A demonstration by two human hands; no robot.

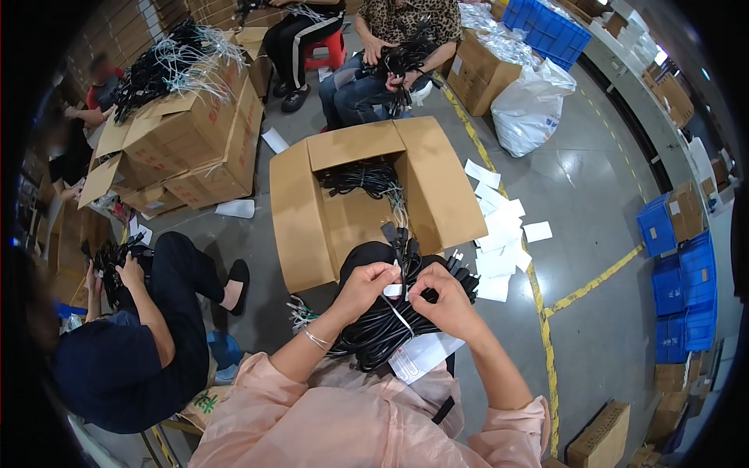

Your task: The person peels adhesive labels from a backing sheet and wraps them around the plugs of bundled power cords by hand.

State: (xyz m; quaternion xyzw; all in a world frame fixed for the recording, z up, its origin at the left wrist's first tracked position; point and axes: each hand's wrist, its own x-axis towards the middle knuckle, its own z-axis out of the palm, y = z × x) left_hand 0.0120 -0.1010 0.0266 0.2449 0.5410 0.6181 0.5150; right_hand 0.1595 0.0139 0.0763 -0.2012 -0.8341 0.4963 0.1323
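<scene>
A thick bundle of black power cords [367, 337] lies across my lap, with plugs fanning out on its right side. My left hand [370, 290] is closed in a pinch on a small white label [392, 290] at one black cord. Close beside it, my right hand [443, 300] also pinches, thumb against forefinger, at the same spot; what lies between those fingertips is too small to make out. A white tie [403, 320] runs over the bundle below my hands. Under the bundle's right edge rests a printed white sheet [425, 355].
An open cardboard box [300, 210] with black cords [363, 178] inside stands just ahead. White papers [499, 234] litter the floor to its right. Stacked boxes [187, 140] carry more cords at left. Co-workers sit ahead and at left. Blue bins [686, 288] line the right side.
</scene>
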